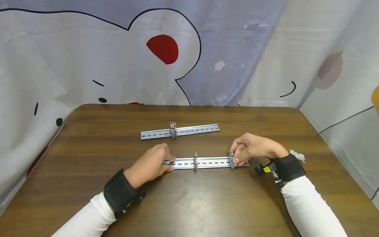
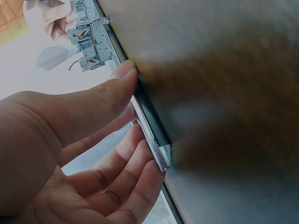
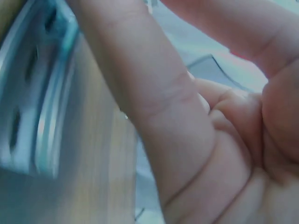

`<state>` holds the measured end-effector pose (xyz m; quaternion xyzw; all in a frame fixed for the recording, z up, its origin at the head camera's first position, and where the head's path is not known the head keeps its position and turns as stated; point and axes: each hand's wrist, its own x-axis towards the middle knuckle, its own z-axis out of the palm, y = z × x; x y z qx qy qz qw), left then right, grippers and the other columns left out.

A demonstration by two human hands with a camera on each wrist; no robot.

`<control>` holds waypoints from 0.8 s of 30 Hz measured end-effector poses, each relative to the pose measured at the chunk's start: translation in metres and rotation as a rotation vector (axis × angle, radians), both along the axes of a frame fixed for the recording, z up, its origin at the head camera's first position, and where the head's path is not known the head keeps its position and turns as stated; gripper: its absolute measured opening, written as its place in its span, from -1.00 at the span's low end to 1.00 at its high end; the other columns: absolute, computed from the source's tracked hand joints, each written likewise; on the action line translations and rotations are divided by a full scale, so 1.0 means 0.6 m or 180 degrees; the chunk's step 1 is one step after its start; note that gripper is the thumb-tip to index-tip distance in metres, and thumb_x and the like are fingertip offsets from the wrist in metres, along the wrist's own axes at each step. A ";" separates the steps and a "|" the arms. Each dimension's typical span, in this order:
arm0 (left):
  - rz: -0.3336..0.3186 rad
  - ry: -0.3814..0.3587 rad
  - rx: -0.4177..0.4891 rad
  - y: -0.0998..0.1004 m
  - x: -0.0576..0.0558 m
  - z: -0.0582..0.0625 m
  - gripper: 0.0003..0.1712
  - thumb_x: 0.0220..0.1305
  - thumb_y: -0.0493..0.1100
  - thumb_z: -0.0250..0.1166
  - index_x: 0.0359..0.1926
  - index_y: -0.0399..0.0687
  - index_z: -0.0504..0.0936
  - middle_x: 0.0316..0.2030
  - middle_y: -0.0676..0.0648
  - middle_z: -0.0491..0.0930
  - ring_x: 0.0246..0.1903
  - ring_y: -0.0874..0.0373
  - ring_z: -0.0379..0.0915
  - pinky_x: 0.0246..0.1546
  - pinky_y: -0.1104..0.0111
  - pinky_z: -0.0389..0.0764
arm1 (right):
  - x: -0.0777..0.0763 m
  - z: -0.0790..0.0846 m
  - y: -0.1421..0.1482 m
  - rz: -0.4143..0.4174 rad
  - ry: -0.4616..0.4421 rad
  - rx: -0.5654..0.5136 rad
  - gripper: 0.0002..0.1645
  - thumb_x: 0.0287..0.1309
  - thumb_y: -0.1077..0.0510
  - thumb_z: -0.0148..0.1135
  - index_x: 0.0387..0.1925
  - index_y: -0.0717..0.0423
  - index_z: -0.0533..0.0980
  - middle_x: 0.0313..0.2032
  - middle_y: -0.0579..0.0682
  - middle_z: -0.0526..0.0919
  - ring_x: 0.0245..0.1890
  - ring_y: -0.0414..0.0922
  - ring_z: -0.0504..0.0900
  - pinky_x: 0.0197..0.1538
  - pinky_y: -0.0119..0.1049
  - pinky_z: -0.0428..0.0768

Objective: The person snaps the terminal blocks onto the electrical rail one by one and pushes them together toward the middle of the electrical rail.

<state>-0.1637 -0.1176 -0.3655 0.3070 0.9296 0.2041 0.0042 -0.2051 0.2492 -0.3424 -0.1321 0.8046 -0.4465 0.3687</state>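
A person sits at a brown table [image 1: 189, 204] with two shiny metal rails on it. The near rail [image 1: 207, 163] lies flat in front of them, and its long side runs from left to right, straight across between the two hands. The left hand [image 1: 151, 166] is at the rail's left end. In the left wrist view its thumb [image 2: 100, 95] lies along one edge and its curled fingers [image 2: 126, 168] hug the other edge, so it is holding that end tight. The right hand [image 1: 254, 148] is at the other end. Its fingertips are pinched on a small grey clip [image 1: 231, 159] that sits on the rail close to the right tip. The right wrist view is too blurry to show more of that pinch. A second clip [image 1: 195, 161] stands on the same rail near the middle, apart from both hands, a bit nearer the left one. So the end clip is right under the right hand, and the rail stretches away from it to the left. The far rail [image 1: 180, 130] lies farther back on the table, with a few clips [image 1: 173, 129] bunched together on it, and no hand is near it.
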 end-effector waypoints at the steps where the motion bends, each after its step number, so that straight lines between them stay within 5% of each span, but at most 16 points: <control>1: 0.0000 -0.0007 0.0000 0.000 0.000 0.000 -0.68 -0.01 -0.15 0.55 -0.18 -0.16 0.81 -0.34 -0.05 0.61 -0.26 0.04 0.57 -0.24 0.26 0.57 | 0.001 -0.001 -0.007 -0.0014 0.0002 -0.0044 -0.57 0.03 0.34 0.42 -0.07 0.46 0.50 -0.38 0.11 0.80 -0.37 -0.09 0.78 -0.15 -0.06 0.71; 13: 0.0000 0.0043 0.0016 -0.001 -0.002 0.001 -0.68 -0.02 -0.13 0.56 -0.20 -0.15 0.82 -0.35 -0.05 0.62 -0.27 0.06 0.57 -0.23 0.25 0.57 | 0.025 -0.010 -0.089 -0.0245 0.0281 -0.0246 -0.51 0.07 0.36 0.38 0.03 0.52 0.48 -0.34 0.24 0.80 -0.37 -0.02 0.79 -0.17 -0.02 0.71; 24: -0.0012 0.0018 0.0008 -0.003 -0.001 0.000 -0.67 -0.02 -0.12 0.56 -0.19 -0.13 0.82 -0.33 -0.04 0.62 -0.25 0.06 0.56 -0.22 0.26 0.56 | 0.034 -0.032 -0.127 -0.0518 0.0045 -0.0735 -0.49 0.13 0.45 0.28 0.13 0.54 0.43 -0.29 0.23 0.76 -0.33 -0.07 0.79 -0.13 -0.08 0.71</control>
